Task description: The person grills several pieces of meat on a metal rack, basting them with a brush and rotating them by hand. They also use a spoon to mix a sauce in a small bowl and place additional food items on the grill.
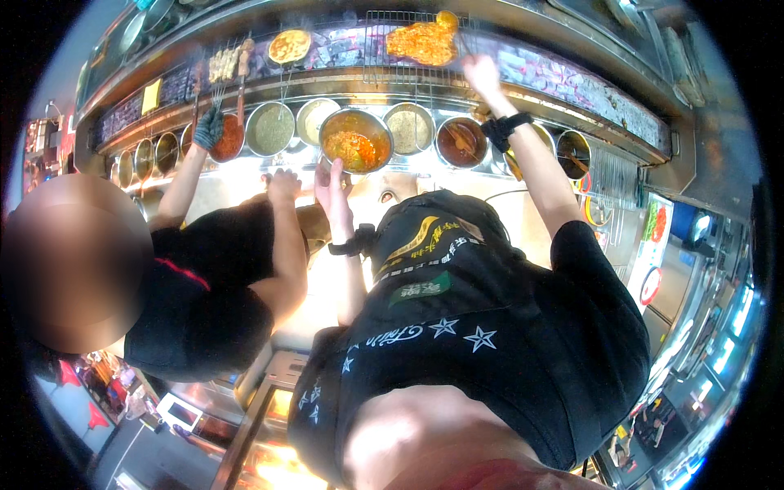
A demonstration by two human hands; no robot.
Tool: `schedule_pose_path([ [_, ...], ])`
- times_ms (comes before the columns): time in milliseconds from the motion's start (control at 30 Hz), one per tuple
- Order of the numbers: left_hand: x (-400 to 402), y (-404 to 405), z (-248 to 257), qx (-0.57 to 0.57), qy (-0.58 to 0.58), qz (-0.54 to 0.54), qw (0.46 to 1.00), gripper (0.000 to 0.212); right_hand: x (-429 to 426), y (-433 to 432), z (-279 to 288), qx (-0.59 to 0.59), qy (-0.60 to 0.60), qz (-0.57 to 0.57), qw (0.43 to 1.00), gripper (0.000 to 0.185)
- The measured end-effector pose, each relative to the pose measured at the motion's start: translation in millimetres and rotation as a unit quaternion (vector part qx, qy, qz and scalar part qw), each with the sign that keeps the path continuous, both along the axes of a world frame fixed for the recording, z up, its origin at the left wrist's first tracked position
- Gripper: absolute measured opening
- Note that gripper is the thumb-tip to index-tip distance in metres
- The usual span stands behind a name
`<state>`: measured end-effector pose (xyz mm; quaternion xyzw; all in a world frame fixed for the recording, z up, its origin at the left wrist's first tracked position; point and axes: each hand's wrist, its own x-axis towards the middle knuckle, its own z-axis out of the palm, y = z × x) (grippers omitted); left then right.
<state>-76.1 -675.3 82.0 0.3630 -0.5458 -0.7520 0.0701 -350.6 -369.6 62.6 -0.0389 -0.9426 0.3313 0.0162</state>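
My left hand (334,193) grips the near rim of a round steel bowl (356,164), thumb on the outside edge. Chopped reddish sauce with oil (349,144) lies inside that bowl. Over the charcoal trough, my right hand (482,72) is closed on the thin handle of a ladle (448,21), whose round end is at the far edge of a flat, sauce-coated piece of food (422,44). That food rests on a wire grill rack (375,52) above the coals. Black bands circle both my wrists.
A co-worker's gloved hand (208,128) holds skewers (225,66) over the coals at left. A round flatbread (290,46) sits beside them. Seasoning pots line the ledge, including one of green powder (271,128) and one of dark sauce (462,142). Glowing charcoal (551,76) extends right.
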Motion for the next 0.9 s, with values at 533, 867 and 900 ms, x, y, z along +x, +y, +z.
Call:
schedule_pose_path([
  [533,8.8,4.6,9.5,-0.033,0.003,-0.019,0.999,0.084,19.8,-30.8,-5.1,-0.038,0.022,-0.054,0.998,0.029],
  [867,15.6,12.9,20.1,0.004,-0.013,-0.057,0.998,0.086,48.9,-45.6,19.2,0.128,0.083,-0.026,0.988,0.027],
  [900,13.4,11.9,24.2,0.007,-0.010,-0.085,0.996,0.087,48.5,-45.7,22.5,0.143,0.071,-0.039,0.986,0.026],
])
